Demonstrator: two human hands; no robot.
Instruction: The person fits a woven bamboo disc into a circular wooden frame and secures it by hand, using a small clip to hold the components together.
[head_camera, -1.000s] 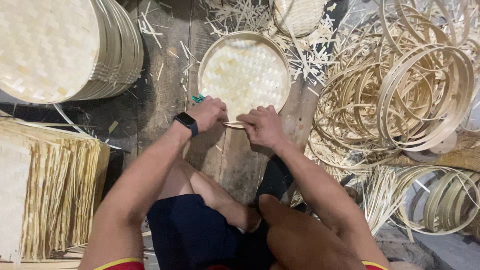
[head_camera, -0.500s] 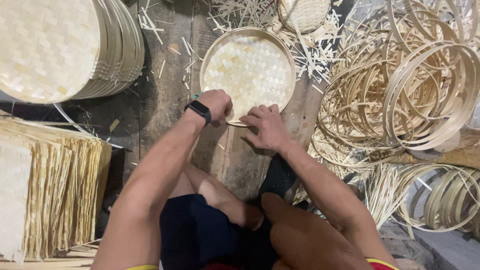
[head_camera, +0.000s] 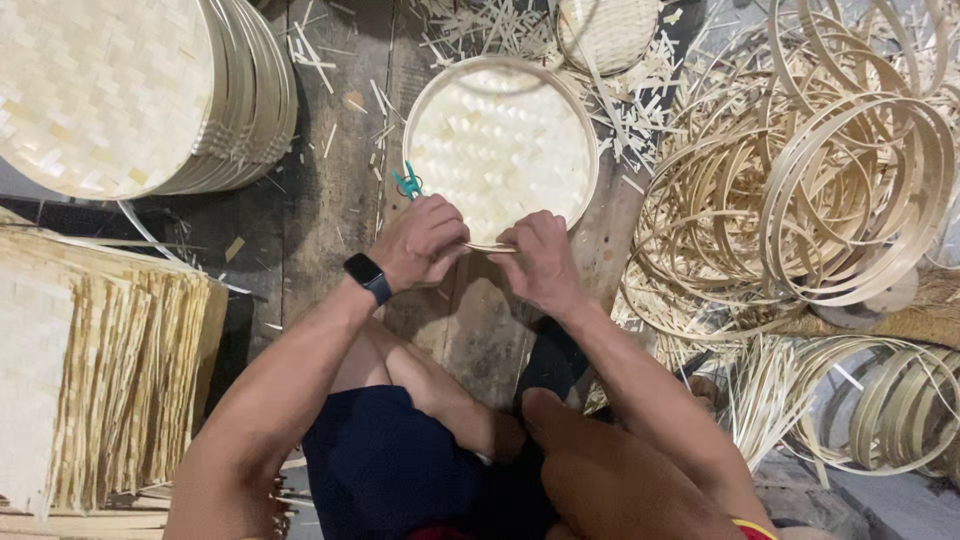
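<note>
Round woven bamboo tray (head_camera: 500, 145) sits on the dark plank floor (head_camera: 330, 190), near rim at the hands, same spot as 0.5 s ago. Left hand (head_camera: 425, 240) now curled tighter, pinching the rim w/ a green clip (head_camera: 407, 181) just beside; right hand (head_camera: 540, 262) pinches the rim too. Hoop coils (head_camera: 820, 190) to the right.

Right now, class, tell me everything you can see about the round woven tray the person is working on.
The round woven tray is a shallow, pale disc of flat strips, apparently bamboo, plaited in a checked weave and ringed by a thin bent hoop rim. It lies flat on dark wooden planks, among loose offcuts. A small green clip grips its left rim. The left hand and right hand both pinch the near edge, fingers curled over the rim. A smaller woven piece lies just beyond its far side.
</note>
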